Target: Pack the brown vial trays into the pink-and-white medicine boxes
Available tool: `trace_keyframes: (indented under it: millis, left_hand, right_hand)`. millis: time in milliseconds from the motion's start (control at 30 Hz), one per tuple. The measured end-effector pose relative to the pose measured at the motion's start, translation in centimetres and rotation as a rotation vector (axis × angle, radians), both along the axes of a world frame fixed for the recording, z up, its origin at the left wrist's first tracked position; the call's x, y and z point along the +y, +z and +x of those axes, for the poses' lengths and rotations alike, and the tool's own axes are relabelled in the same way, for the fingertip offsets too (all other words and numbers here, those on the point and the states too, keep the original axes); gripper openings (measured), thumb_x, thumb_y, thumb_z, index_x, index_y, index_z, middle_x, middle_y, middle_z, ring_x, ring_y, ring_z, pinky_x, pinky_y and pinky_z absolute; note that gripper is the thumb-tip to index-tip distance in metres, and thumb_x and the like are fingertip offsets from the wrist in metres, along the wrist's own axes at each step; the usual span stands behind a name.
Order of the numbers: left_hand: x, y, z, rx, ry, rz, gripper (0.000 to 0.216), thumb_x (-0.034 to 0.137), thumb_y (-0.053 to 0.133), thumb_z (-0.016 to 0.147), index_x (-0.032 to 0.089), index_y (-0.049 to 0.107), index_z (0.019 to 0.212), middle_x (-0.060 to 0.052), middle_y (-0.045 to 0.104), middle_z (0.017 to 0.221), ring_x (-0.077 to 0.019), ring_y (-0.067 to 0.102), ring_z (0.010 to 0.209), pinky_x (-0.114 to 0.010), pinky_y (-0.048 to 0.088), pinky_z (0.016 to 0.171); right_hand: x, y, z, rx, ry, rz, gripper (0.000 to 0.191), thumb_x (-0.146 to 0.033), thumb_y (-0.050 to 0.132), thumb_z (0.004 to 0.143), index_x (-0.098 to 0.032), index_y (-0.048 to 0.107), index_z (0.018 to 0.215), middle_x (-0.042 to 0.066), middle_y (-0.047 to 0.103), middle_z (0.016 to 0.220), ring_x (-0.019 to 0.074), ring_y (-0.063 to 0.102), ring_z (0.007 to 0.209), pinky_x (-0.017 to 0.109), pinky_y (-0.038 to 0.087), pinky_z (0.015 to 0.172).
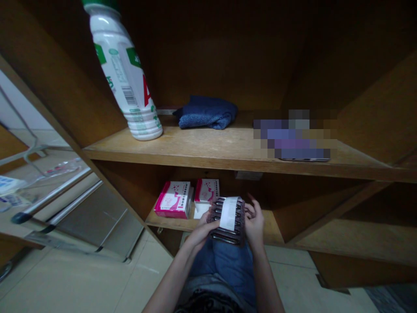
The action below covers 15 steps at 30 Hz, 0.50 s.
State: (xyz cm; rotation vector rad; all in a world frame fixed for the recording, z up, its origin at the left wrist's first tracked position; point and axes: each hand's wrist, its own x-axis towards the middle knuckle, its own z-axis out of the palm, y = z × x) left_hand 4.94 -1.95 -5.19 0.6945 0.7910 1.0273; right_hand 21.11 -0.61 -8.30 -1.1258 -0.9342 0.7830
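Head view, and we're right on the action: a dark plastic pack (pixel 226 228) is up in front of the lower wooden shelf (pixel 270 228), a white paper band (pixel 230 213) running across it, its rows of contents too dim to name. The left hand (pixel 202 230) has a firm, clenched grip on the pack's lower left edge. Over on the other side, the right hand (pixel 254 221) curls its fingers in a closed grip against the right edge. Both hands are working just off the front of that shelf, with the person's blue jeans (pixel 221 269) directly below it. On the shelf itself, just left of the pack, sit 2 boxes: a pink-and-white box (pixel 172 200) and a second pink-and-white box (pixel 206 190), with a white sheet (pixel 199 211) beside them. Above that shelf, on the upper shelf (pixel 202 150), a white plastic bottle (pixel 125 74) leans at a tilt, a folded blue towel (pixel 205 113) lies beside it, and a blurred object (pixel 293 134) is too obscured to name.
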Motion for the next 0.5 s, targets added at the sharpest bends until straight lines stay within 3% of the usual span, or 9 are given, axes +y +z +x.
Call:
trace_keyframes:
  millis: [100, 233, 500]
  left_hand:
    - [0.09, -0.72, -0.27, -0.026, 0.018, -0.011, 0.055, 0.036, 0.084, 0.053, 0.014, 0.066, 0.100, -0.009, 0.071, 0.097, -0.0233, 0.063, 0.094, -0.033, 0.045, 0.088]
    - [0.03, -1.19, -0.32, -0.027, 0.031, -0.029, 0.053, 0.047, 0.081, 0.054, 0.013, 0.067, 0.093, -0.007, 0.071, 0.088, -0.0203, 0.063, 0.085, -0.030, 0.047, 0.081]
    - [-0.13, -0.22, -0.30, 0.030, 0.054, -0.029, 0.054, 0.029, 0.085, 0.050, 0.013, 0.066, 0.098, -0.008, 0.071, 0.096, -0.0213, 0.063, 0.088, -0.031, 0.046, 0.084]
  right_hand:
    - [0.06, -0.11, -0.22, -0.007, 0.043, -0.011, 0.032, -0.023, 0.065, 0.065, -0.017, 0.065, 0.096, 0.008, 0.072, 0.086, 0.0193, 0.066, 0.072, 0.026, 0.050, 0.056]
    - [-0.05, 0.15, -0.67, 0.034, 0.075, 0.023, 0.026, -0.018, 0.065, 0.062, -0.018, 0.068, 0.087, 0.005, 0.072, 0.083, 0.0199, 0.066, 0.072, 0.028, 0.053, 0.061]
    - [-0.15, 0.36, -0.84, 0.084, 0.192, -0.015, 0.025, -0.024, 0.071, 0.063, -0.020, 0.070, 0.087, 0.005, 0.074, 0.085, 0.0221, 0.067, 0.076, 0.033, 0.054, 0.070]
